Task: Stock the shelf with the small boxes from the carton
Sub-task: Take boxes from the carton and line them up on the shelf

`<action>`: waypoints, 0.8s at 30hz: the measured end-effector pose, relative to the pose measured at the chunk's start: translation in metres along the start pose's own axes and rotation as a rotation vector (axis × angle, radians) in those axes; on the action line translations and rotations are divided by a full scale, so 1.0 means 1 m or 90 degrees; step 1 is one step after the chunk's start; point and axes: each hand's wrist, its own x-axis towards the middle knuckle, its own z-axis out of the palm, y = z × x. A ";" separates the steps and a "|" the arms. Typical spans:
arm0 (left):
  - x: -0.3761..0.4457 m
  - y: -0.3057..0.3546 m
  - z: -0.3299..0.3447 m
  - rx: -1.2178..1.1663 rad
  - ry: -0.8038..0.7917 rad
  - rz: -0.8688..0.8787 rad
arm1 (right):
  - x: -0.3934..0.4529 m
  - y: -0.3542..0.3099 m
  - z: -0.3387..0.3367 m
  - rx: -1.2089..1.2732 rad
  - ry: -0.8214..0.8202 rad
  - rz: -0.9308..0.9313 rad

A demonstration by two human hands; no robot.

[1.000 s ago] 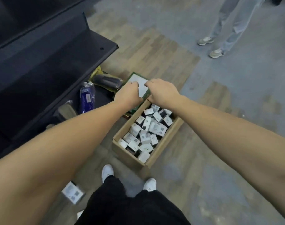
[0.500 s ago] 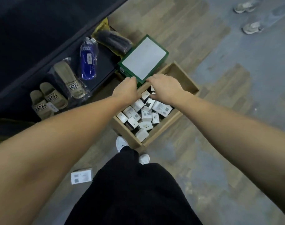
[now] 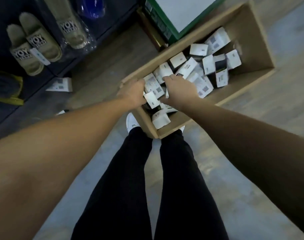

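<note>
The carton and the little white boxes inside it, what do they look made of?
The carton looks like plain brown corrugated cardboard, matte and unprinted, with folded walls. The small boxes seem to be thin white paperboard with a smooth, slightly glossy finish and printed labels or codes, though blur hides the detail.

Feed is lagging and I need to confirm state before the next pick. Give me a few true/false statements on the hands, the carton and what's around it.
1. Both hands, left hand and right hand, are down in the carton. True.
2. The carton is empty. False: many small boxes lie jumbled in it.
3. A small box lies on the floor outside the carton. True.
4. The slippers are inside the carton. False: they sit on the dark shelf.
</note>
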 end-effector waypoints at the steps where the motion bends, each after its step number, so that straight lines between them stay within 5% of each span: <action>1: 0.016 -0.006 0.021 -0.009 -0.021 -0.012 | 0.011 0.008 0.024 0.005 -0.014 0.005; 13: 0.173 -0.053 0.177 0.212 -0.129 0.092 | 0.129 0.039 0.258 0.127 -0.116 0.097; 19: 0.206 -0.059 0.205 0.369 -0.142 0.120 | 0.167 0.039 0.299 0.194 -0.097 0.122; 24: 0.208 -0.056 0.201 0.349 -0.072 0.138 | 0.164 0.037 0.297 0.224 -0.082 0.109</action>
